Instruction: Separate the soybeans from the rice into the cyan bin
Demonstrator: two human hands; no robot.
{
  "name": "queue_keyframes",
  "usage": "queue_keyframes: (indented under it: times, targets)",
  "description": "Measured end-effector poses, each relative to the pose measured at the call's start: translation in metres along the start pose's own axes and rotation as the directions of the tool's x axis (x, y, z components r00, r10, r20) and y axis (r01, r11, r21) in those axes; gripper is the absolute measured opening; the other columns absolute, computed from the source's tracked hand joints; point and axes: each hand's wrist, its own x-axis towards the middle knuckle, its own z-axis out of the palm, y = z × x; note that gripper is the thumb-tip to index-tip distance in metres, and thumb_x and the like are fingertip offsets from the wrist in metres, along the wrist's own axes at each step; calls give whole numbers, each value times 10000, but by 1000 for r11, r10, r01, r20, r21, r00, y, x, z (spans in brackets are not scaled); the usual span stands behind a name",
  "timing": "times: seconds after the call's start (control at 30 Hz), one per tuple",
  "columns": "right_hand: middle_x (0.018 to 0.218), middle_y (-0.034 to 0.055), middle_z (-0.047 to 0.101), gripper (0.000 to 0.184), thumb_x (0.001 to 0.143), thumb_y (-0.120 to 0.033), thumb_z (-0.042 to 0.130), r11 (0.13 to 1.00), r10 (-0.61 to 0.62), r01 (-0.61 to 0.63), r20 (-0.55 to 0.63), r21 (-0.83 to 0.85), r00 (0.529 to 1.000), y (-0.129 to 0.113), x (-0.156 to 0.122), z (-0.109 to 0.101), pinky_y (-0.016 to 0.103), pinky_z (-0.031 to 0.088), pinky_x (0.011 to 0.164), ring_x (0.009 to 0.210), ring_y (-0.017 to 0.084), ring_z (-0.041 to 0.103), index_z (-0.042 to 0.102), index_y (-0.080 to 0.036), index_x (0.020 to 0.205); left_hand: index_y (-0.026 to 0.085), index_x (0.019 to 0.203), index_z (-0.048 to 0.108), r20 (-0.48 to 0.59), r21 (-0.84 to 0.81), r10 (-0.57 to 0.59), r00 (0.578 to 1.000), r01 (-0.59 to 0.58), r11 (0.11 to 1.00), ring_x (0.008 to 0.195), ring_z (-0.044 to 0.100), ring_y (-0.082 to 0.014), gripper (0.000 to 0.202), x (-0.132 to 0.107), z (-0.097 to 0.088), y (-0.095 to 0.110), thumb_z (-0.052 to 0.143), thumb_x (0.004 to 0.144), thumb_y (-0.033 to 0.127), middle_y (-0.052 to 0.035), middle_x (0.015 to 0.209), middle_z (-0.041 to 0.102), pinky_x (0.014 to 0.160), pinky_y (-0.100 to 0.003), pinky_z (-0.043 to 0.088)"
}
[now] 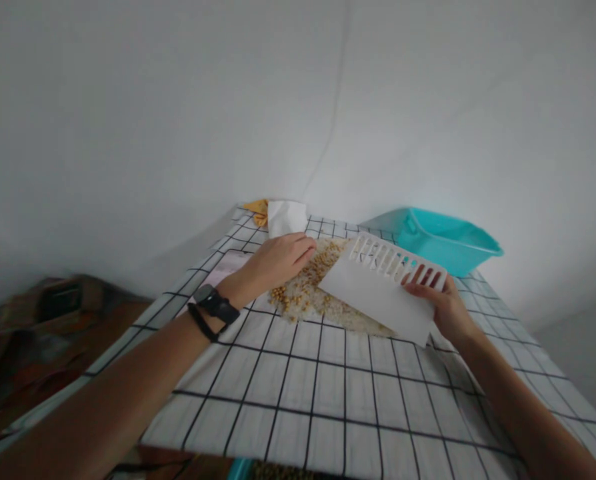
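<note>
A heap of yellow beans mixed with white grains (305, 290) lies on a table covered by a white cloth with a black grid (318, 387). My left hand (278, 261), a black watch on its wrist, rests flat on the left side of the heap with its fingers stretched out. My right hand (441, 300) grips the far right edge of a white slotted plastic tray (383, 290), which is tilted with its lower edge on the heap's right side. The tray hides part of the heap.
A teal plastic basin (443, 240) stands at the back right of the table. A white bag (287, 217) and something orange (258, 210) sit at the far corner against the white wall. Dark clutter lies on the floor to the left.
</note>
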Motion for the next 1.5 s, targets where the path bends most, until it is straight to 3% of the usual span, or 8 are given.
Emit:
queue_keyframes:
  times: [0.23, 0.43, 0.6, 0.73, 0.9, 1.07, 1.37, 1.5]
  targets:
    - [810, 5, 777, 307, 624, -343, 927, 999, -4, 9, -100, 50, 995, -2, 2, 7, 303, 535, 638, 665, 194, 681, 749, -231, 847, 159, 1121, 717, 31, -40, 64, 997, -63, 997, 1042, 741, -237, 354, 0, 1, 2, 377, 1063, 241, -113, 1121, 795, 921, -342, 560]
    - [879, 3, 774, 385, 646, -429, 929, 995, -38, 54, -172, 89, 984, 3, 10, 5, 293, 536, 697, 744, 192, 683, 727, -240, 913, 148, 1146, 724, 18, -58, 61, 998, -59, 997, 1080, 718, -276, 358, 2, -3, -9, 398, 1033, 242, -146, 1147, 782, 963, -399, 554]
    - [914, 6, 779, 424, 680, -500, 901, 995, -90, 98, -175, 35, 980, 8, 15, 0, 283, 528, 704, 774, 188, 686, 710, -237, 951, 146, 1023, 750, -11, -71, 36, 999, -37, 997, 1030, 711, -293, 290, 2, -15, -27, 473, 979, 220, -153, 1067, 780, 933, -416, 550]
    - [879, 8, 775, 435, 658, -489, 915, 996, -83, 88, -158, 27, 984, 8, 13, 2, 294, 519, 694, 747, 196, 683, 713, -229, 942, 153, 906, 759, 1, -139, 29, 1000, -28, 990, 910, 724, -260, 215, 3, -20, -33, 550, 938, 191, -127, 964, 795, 830, -362, 538]
    - [827, 2, 754, 387, 651, -440, 920, 998, -50, 56, -130, 38, 990, 4, 9, 3, 298, 496, 657, 689, 193, 658, 703, -230, 894, 192, 870, 772, 100, -299, 121, 988, -86, 950, 774, 732, -172, 149, 4, -22, -8, 633, 906, 153, -39, 862, 810, 726, -263, 521]
    - [804, 6, 738, 375, 653, -437, 904, 995, -61, 73, -171, 62, 983, 4, 11, 1, 317, 496, 643, 662, 206, 658, 682, -238, 881, 205, 809, 779, 206, -389, 255, 945, -161, 907, 771, 727, -171, 152, 0, -17, 24, 688, 864, 96, -21, 829, 792, 724, -266, 507]
    - [749, -1, 718, 362, 654, -429, 869, 991, -55, 83, -254, 102, 966, 3, 13, 2, 331, 509, 640, 638, 209, 671, 667, -241, 888, 189, 803, 770, 281, -445, 294, 914, -147, 883, 731, 699, -171, 149, -3, -15, 35, 731, 808, 45, -16, 796, 767, 698, -267, 499]
    - [771, 6, 727, 334, 655, -409, 860, 992, -43, 70, -243, 104, 969, 4, 12, 5, 334, 508, 650, 673, 219, 684, 666, -244, 872, 179, 869, 786, 300, -541, 352, 887, -147, 828, 726, 692, -173, 86, -6, -17, 53, 803, 815, 114, -29, 818, 762, 694, -269, 500]
